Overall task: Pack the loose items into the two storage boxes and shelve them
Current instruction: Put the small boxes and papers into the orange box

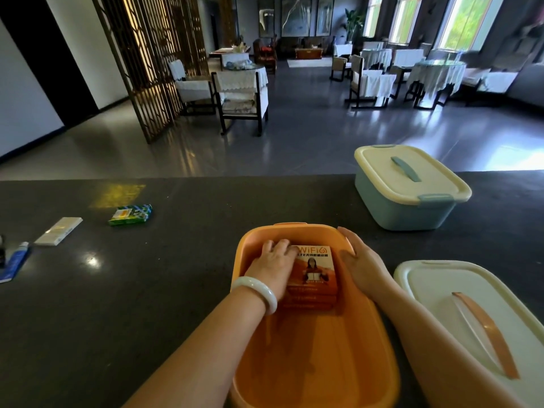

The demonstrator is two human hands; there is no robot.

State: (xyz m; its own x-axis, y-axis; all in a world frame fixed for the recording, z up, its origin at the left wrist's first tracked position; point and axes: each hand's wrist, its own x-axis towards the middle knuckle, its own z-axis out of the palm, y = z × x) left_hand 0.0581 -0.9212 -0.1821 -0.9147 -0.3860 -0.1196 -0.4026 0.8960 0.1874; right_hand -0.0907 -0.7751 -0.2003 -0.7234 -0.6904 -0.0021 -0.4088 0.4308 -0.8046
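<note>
Orange plastic storage box (312,357), open and without its lid, is seen at the near edge of the dark stone desk (176,290), and it serves as the landmark for everything else. Inside it, against its far wall, a stack of flat orange cardboard WiFi packs (316,278) is laid. The left hand (273,267), with a pale jade-like bangle (256,293) worn at the wrist, is reached into the box and its fingers are curled over the far left edge of the stack. The right hand (363,263) is laid flat with straight fingers against the box's right rim, nothing being grasped by it. Just right of the box, a cream plastic lid with an orange handle (477,319) is rested on the desk. Beyond the box and to its right, a pale blue plastic storage box with a cream lid (409,187) is stood closed. Well left of the orange box, a green printed carton (130,214), a flat white rectangular pack (58,231) and a blue and white tube (16,263) are left loose on the desk, each apart from the others.
</note>
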